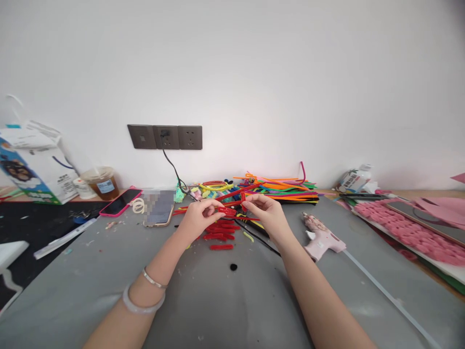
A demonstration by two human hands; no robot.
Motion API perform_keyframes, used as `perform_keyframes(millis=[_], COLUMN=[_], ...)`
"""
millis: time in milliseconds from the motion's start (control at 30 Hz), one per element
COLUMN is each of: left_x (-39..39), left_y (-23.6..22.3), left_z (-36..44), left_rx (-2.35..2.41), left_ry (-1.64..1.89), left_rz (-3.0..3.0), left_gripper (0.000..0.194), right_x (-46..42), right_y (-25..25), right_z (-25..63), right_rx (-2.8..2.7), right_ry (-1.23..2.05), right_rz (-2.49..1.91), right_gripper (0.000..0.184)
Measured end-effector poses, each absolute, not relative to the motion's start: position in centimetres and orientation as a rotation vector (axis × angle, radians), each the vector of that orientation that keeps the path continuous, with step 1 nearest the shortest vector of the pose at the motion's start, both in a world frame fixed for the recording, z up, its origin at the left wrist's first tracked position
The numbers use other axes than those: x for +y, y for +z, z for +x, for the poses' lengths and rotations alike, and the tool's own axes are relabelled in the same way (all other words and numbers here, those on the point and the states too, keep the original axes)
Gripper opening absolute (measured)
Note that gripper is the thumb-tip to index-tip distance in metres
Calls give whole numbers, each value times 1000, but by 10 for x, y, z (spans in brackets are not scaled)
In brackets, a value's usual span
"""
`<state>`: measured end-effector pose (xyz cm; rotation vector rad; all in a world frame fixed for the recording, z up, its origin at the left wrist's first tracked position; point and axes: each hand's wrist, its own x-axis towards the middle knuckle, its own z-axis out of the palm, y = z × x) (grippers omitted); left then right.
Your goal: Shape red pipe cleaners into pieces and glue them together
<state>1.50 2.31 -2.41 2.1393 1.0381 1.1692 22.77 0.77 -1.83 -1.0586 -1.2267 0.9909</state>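
My left hand (198, 218) is closed in a pinch on a folded red pipe cleaner (227, 212), held over the middle of the table. Just to its right, my right hand (267, 213) pinches another bent piece of red pipe cleaner (243, 198) between thumb and fingers. The two red pieces are close together; whether they are joined I cannot tell. Below the hands lie several short red pipe cleaner pieces (221, 247) on the grey mat (203, 300). A small yellow-green piece (248, 236) and a round black bit (233, 267) lie nearby.
Colourful pipe cleaners (290, 186) are heaped along the wall. A pink glue gun (323, 240) with a pale cord lies at right, near pink fluffy material (410, 228). Two phones, one pink-cased (121, 202), one pale-edged (160, 208), and a drink cup (102, 182) are at left.
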Motion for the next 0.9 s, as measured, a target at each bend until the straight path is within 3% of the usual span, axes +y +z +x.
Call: perform_keyframes(millis=[367,900], left_x=[22,19], left_y=[-22,-21], left_z=[16,20], left_rx=[1010,854], left_ry=[1139,1140], left_rz=[2127,1767], left_gripper=[17,26], right_x=[3,-4], right_y=[-16,-12], right_z=[226,217], right_rx=[-1538,-1572], right_ry=[924,987], right_rz=[-1126,-1011], right_gripper=[30,31])
